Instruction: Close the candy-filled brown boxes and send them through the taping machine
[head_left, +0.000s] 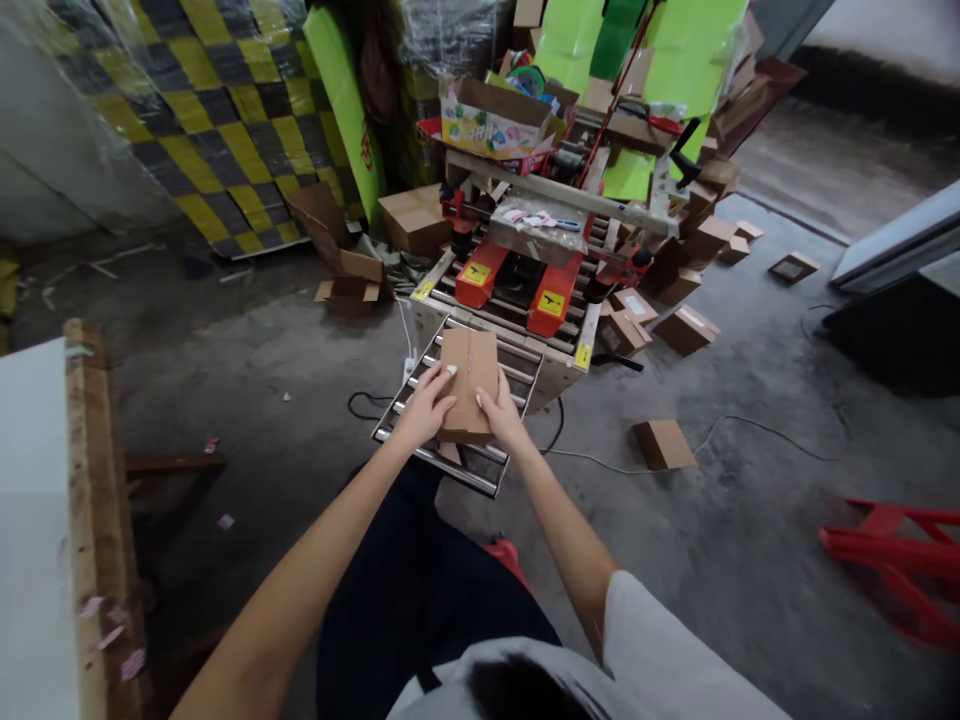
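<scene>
A brown cardboard box (469,385), its top flaps folded together along a middle seam, rests on the roller conveyor (405,408) before me. My left hand (427,408) grips its left side, with the thumb over the top. On the opposite side, my right hand (501,408) holds the box the same way. The fingers under and behind the sides are partly hidden. Just beyond the box stands a carton sealing machine (517,290) with two red guides and yellow labels.
Several cardboard boxes (686,328) lie on the floor to the right, and a single box (664,445) sits nearer with a cable beside it. A wood-edged white table (97,480) borders the left. Red metal legs (892,550) stand at the far right.
</scene>
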